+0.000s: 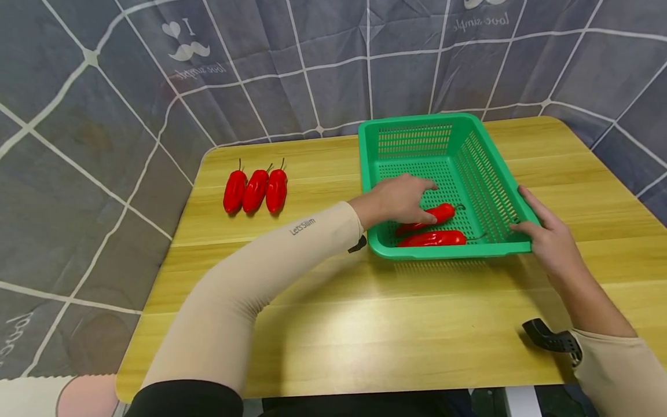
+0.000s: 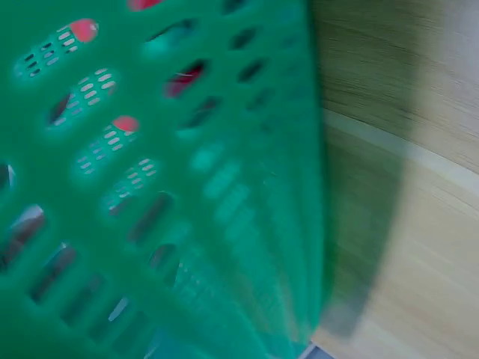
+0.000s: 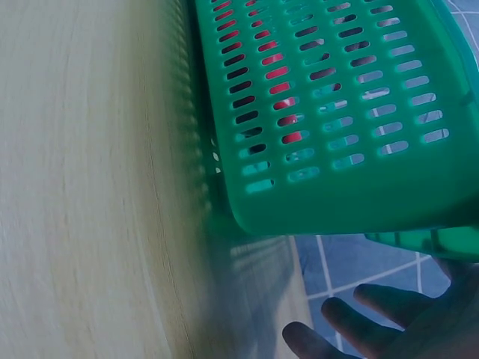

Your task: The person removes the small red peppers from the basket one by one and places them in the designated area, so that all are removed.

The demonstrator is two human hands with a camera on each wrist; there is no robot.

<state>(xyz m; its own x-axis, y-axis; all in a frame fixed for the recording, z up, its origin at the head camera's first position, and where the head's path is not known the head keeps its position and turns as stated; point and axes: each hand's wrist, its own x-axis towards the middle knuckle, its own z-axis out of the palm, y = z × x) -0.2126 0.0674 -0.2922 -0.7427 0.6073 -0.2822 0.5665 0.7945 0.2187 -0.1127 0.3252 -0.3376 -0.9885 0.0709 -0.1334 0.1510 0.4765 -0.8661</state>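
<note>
A green plastic basket (image 1: 417, 253) sits on the wooden table with two red peppers inside, near its front wall. My left hand (image 1: 401, 200) reaches in over the left side; its thumb lies over the rear red pepper (image 1: 442, 214), and the index finger is spread away from it. The front red pepper (image 1: 435, 238) rests beside that one, stem to the right. My right hand (image 1: 554, 243) holds the basket's right rim, thumb over the inside and fingers outside. In the right wrist view, several fingers (image 3: 359, 325) stretch out beside the basket wall (image 3: 337, 202).
Three more red peppers (image 1: 255, 191) lie side by side at the table's left, stems away from me. A grey checked cloth (image 1: 333, 69) hangs behind the wooden table (image 1: 333, 324). The left wrist view is filled mostly by the slotted basket wall (image 2: 247, 247).
</note>
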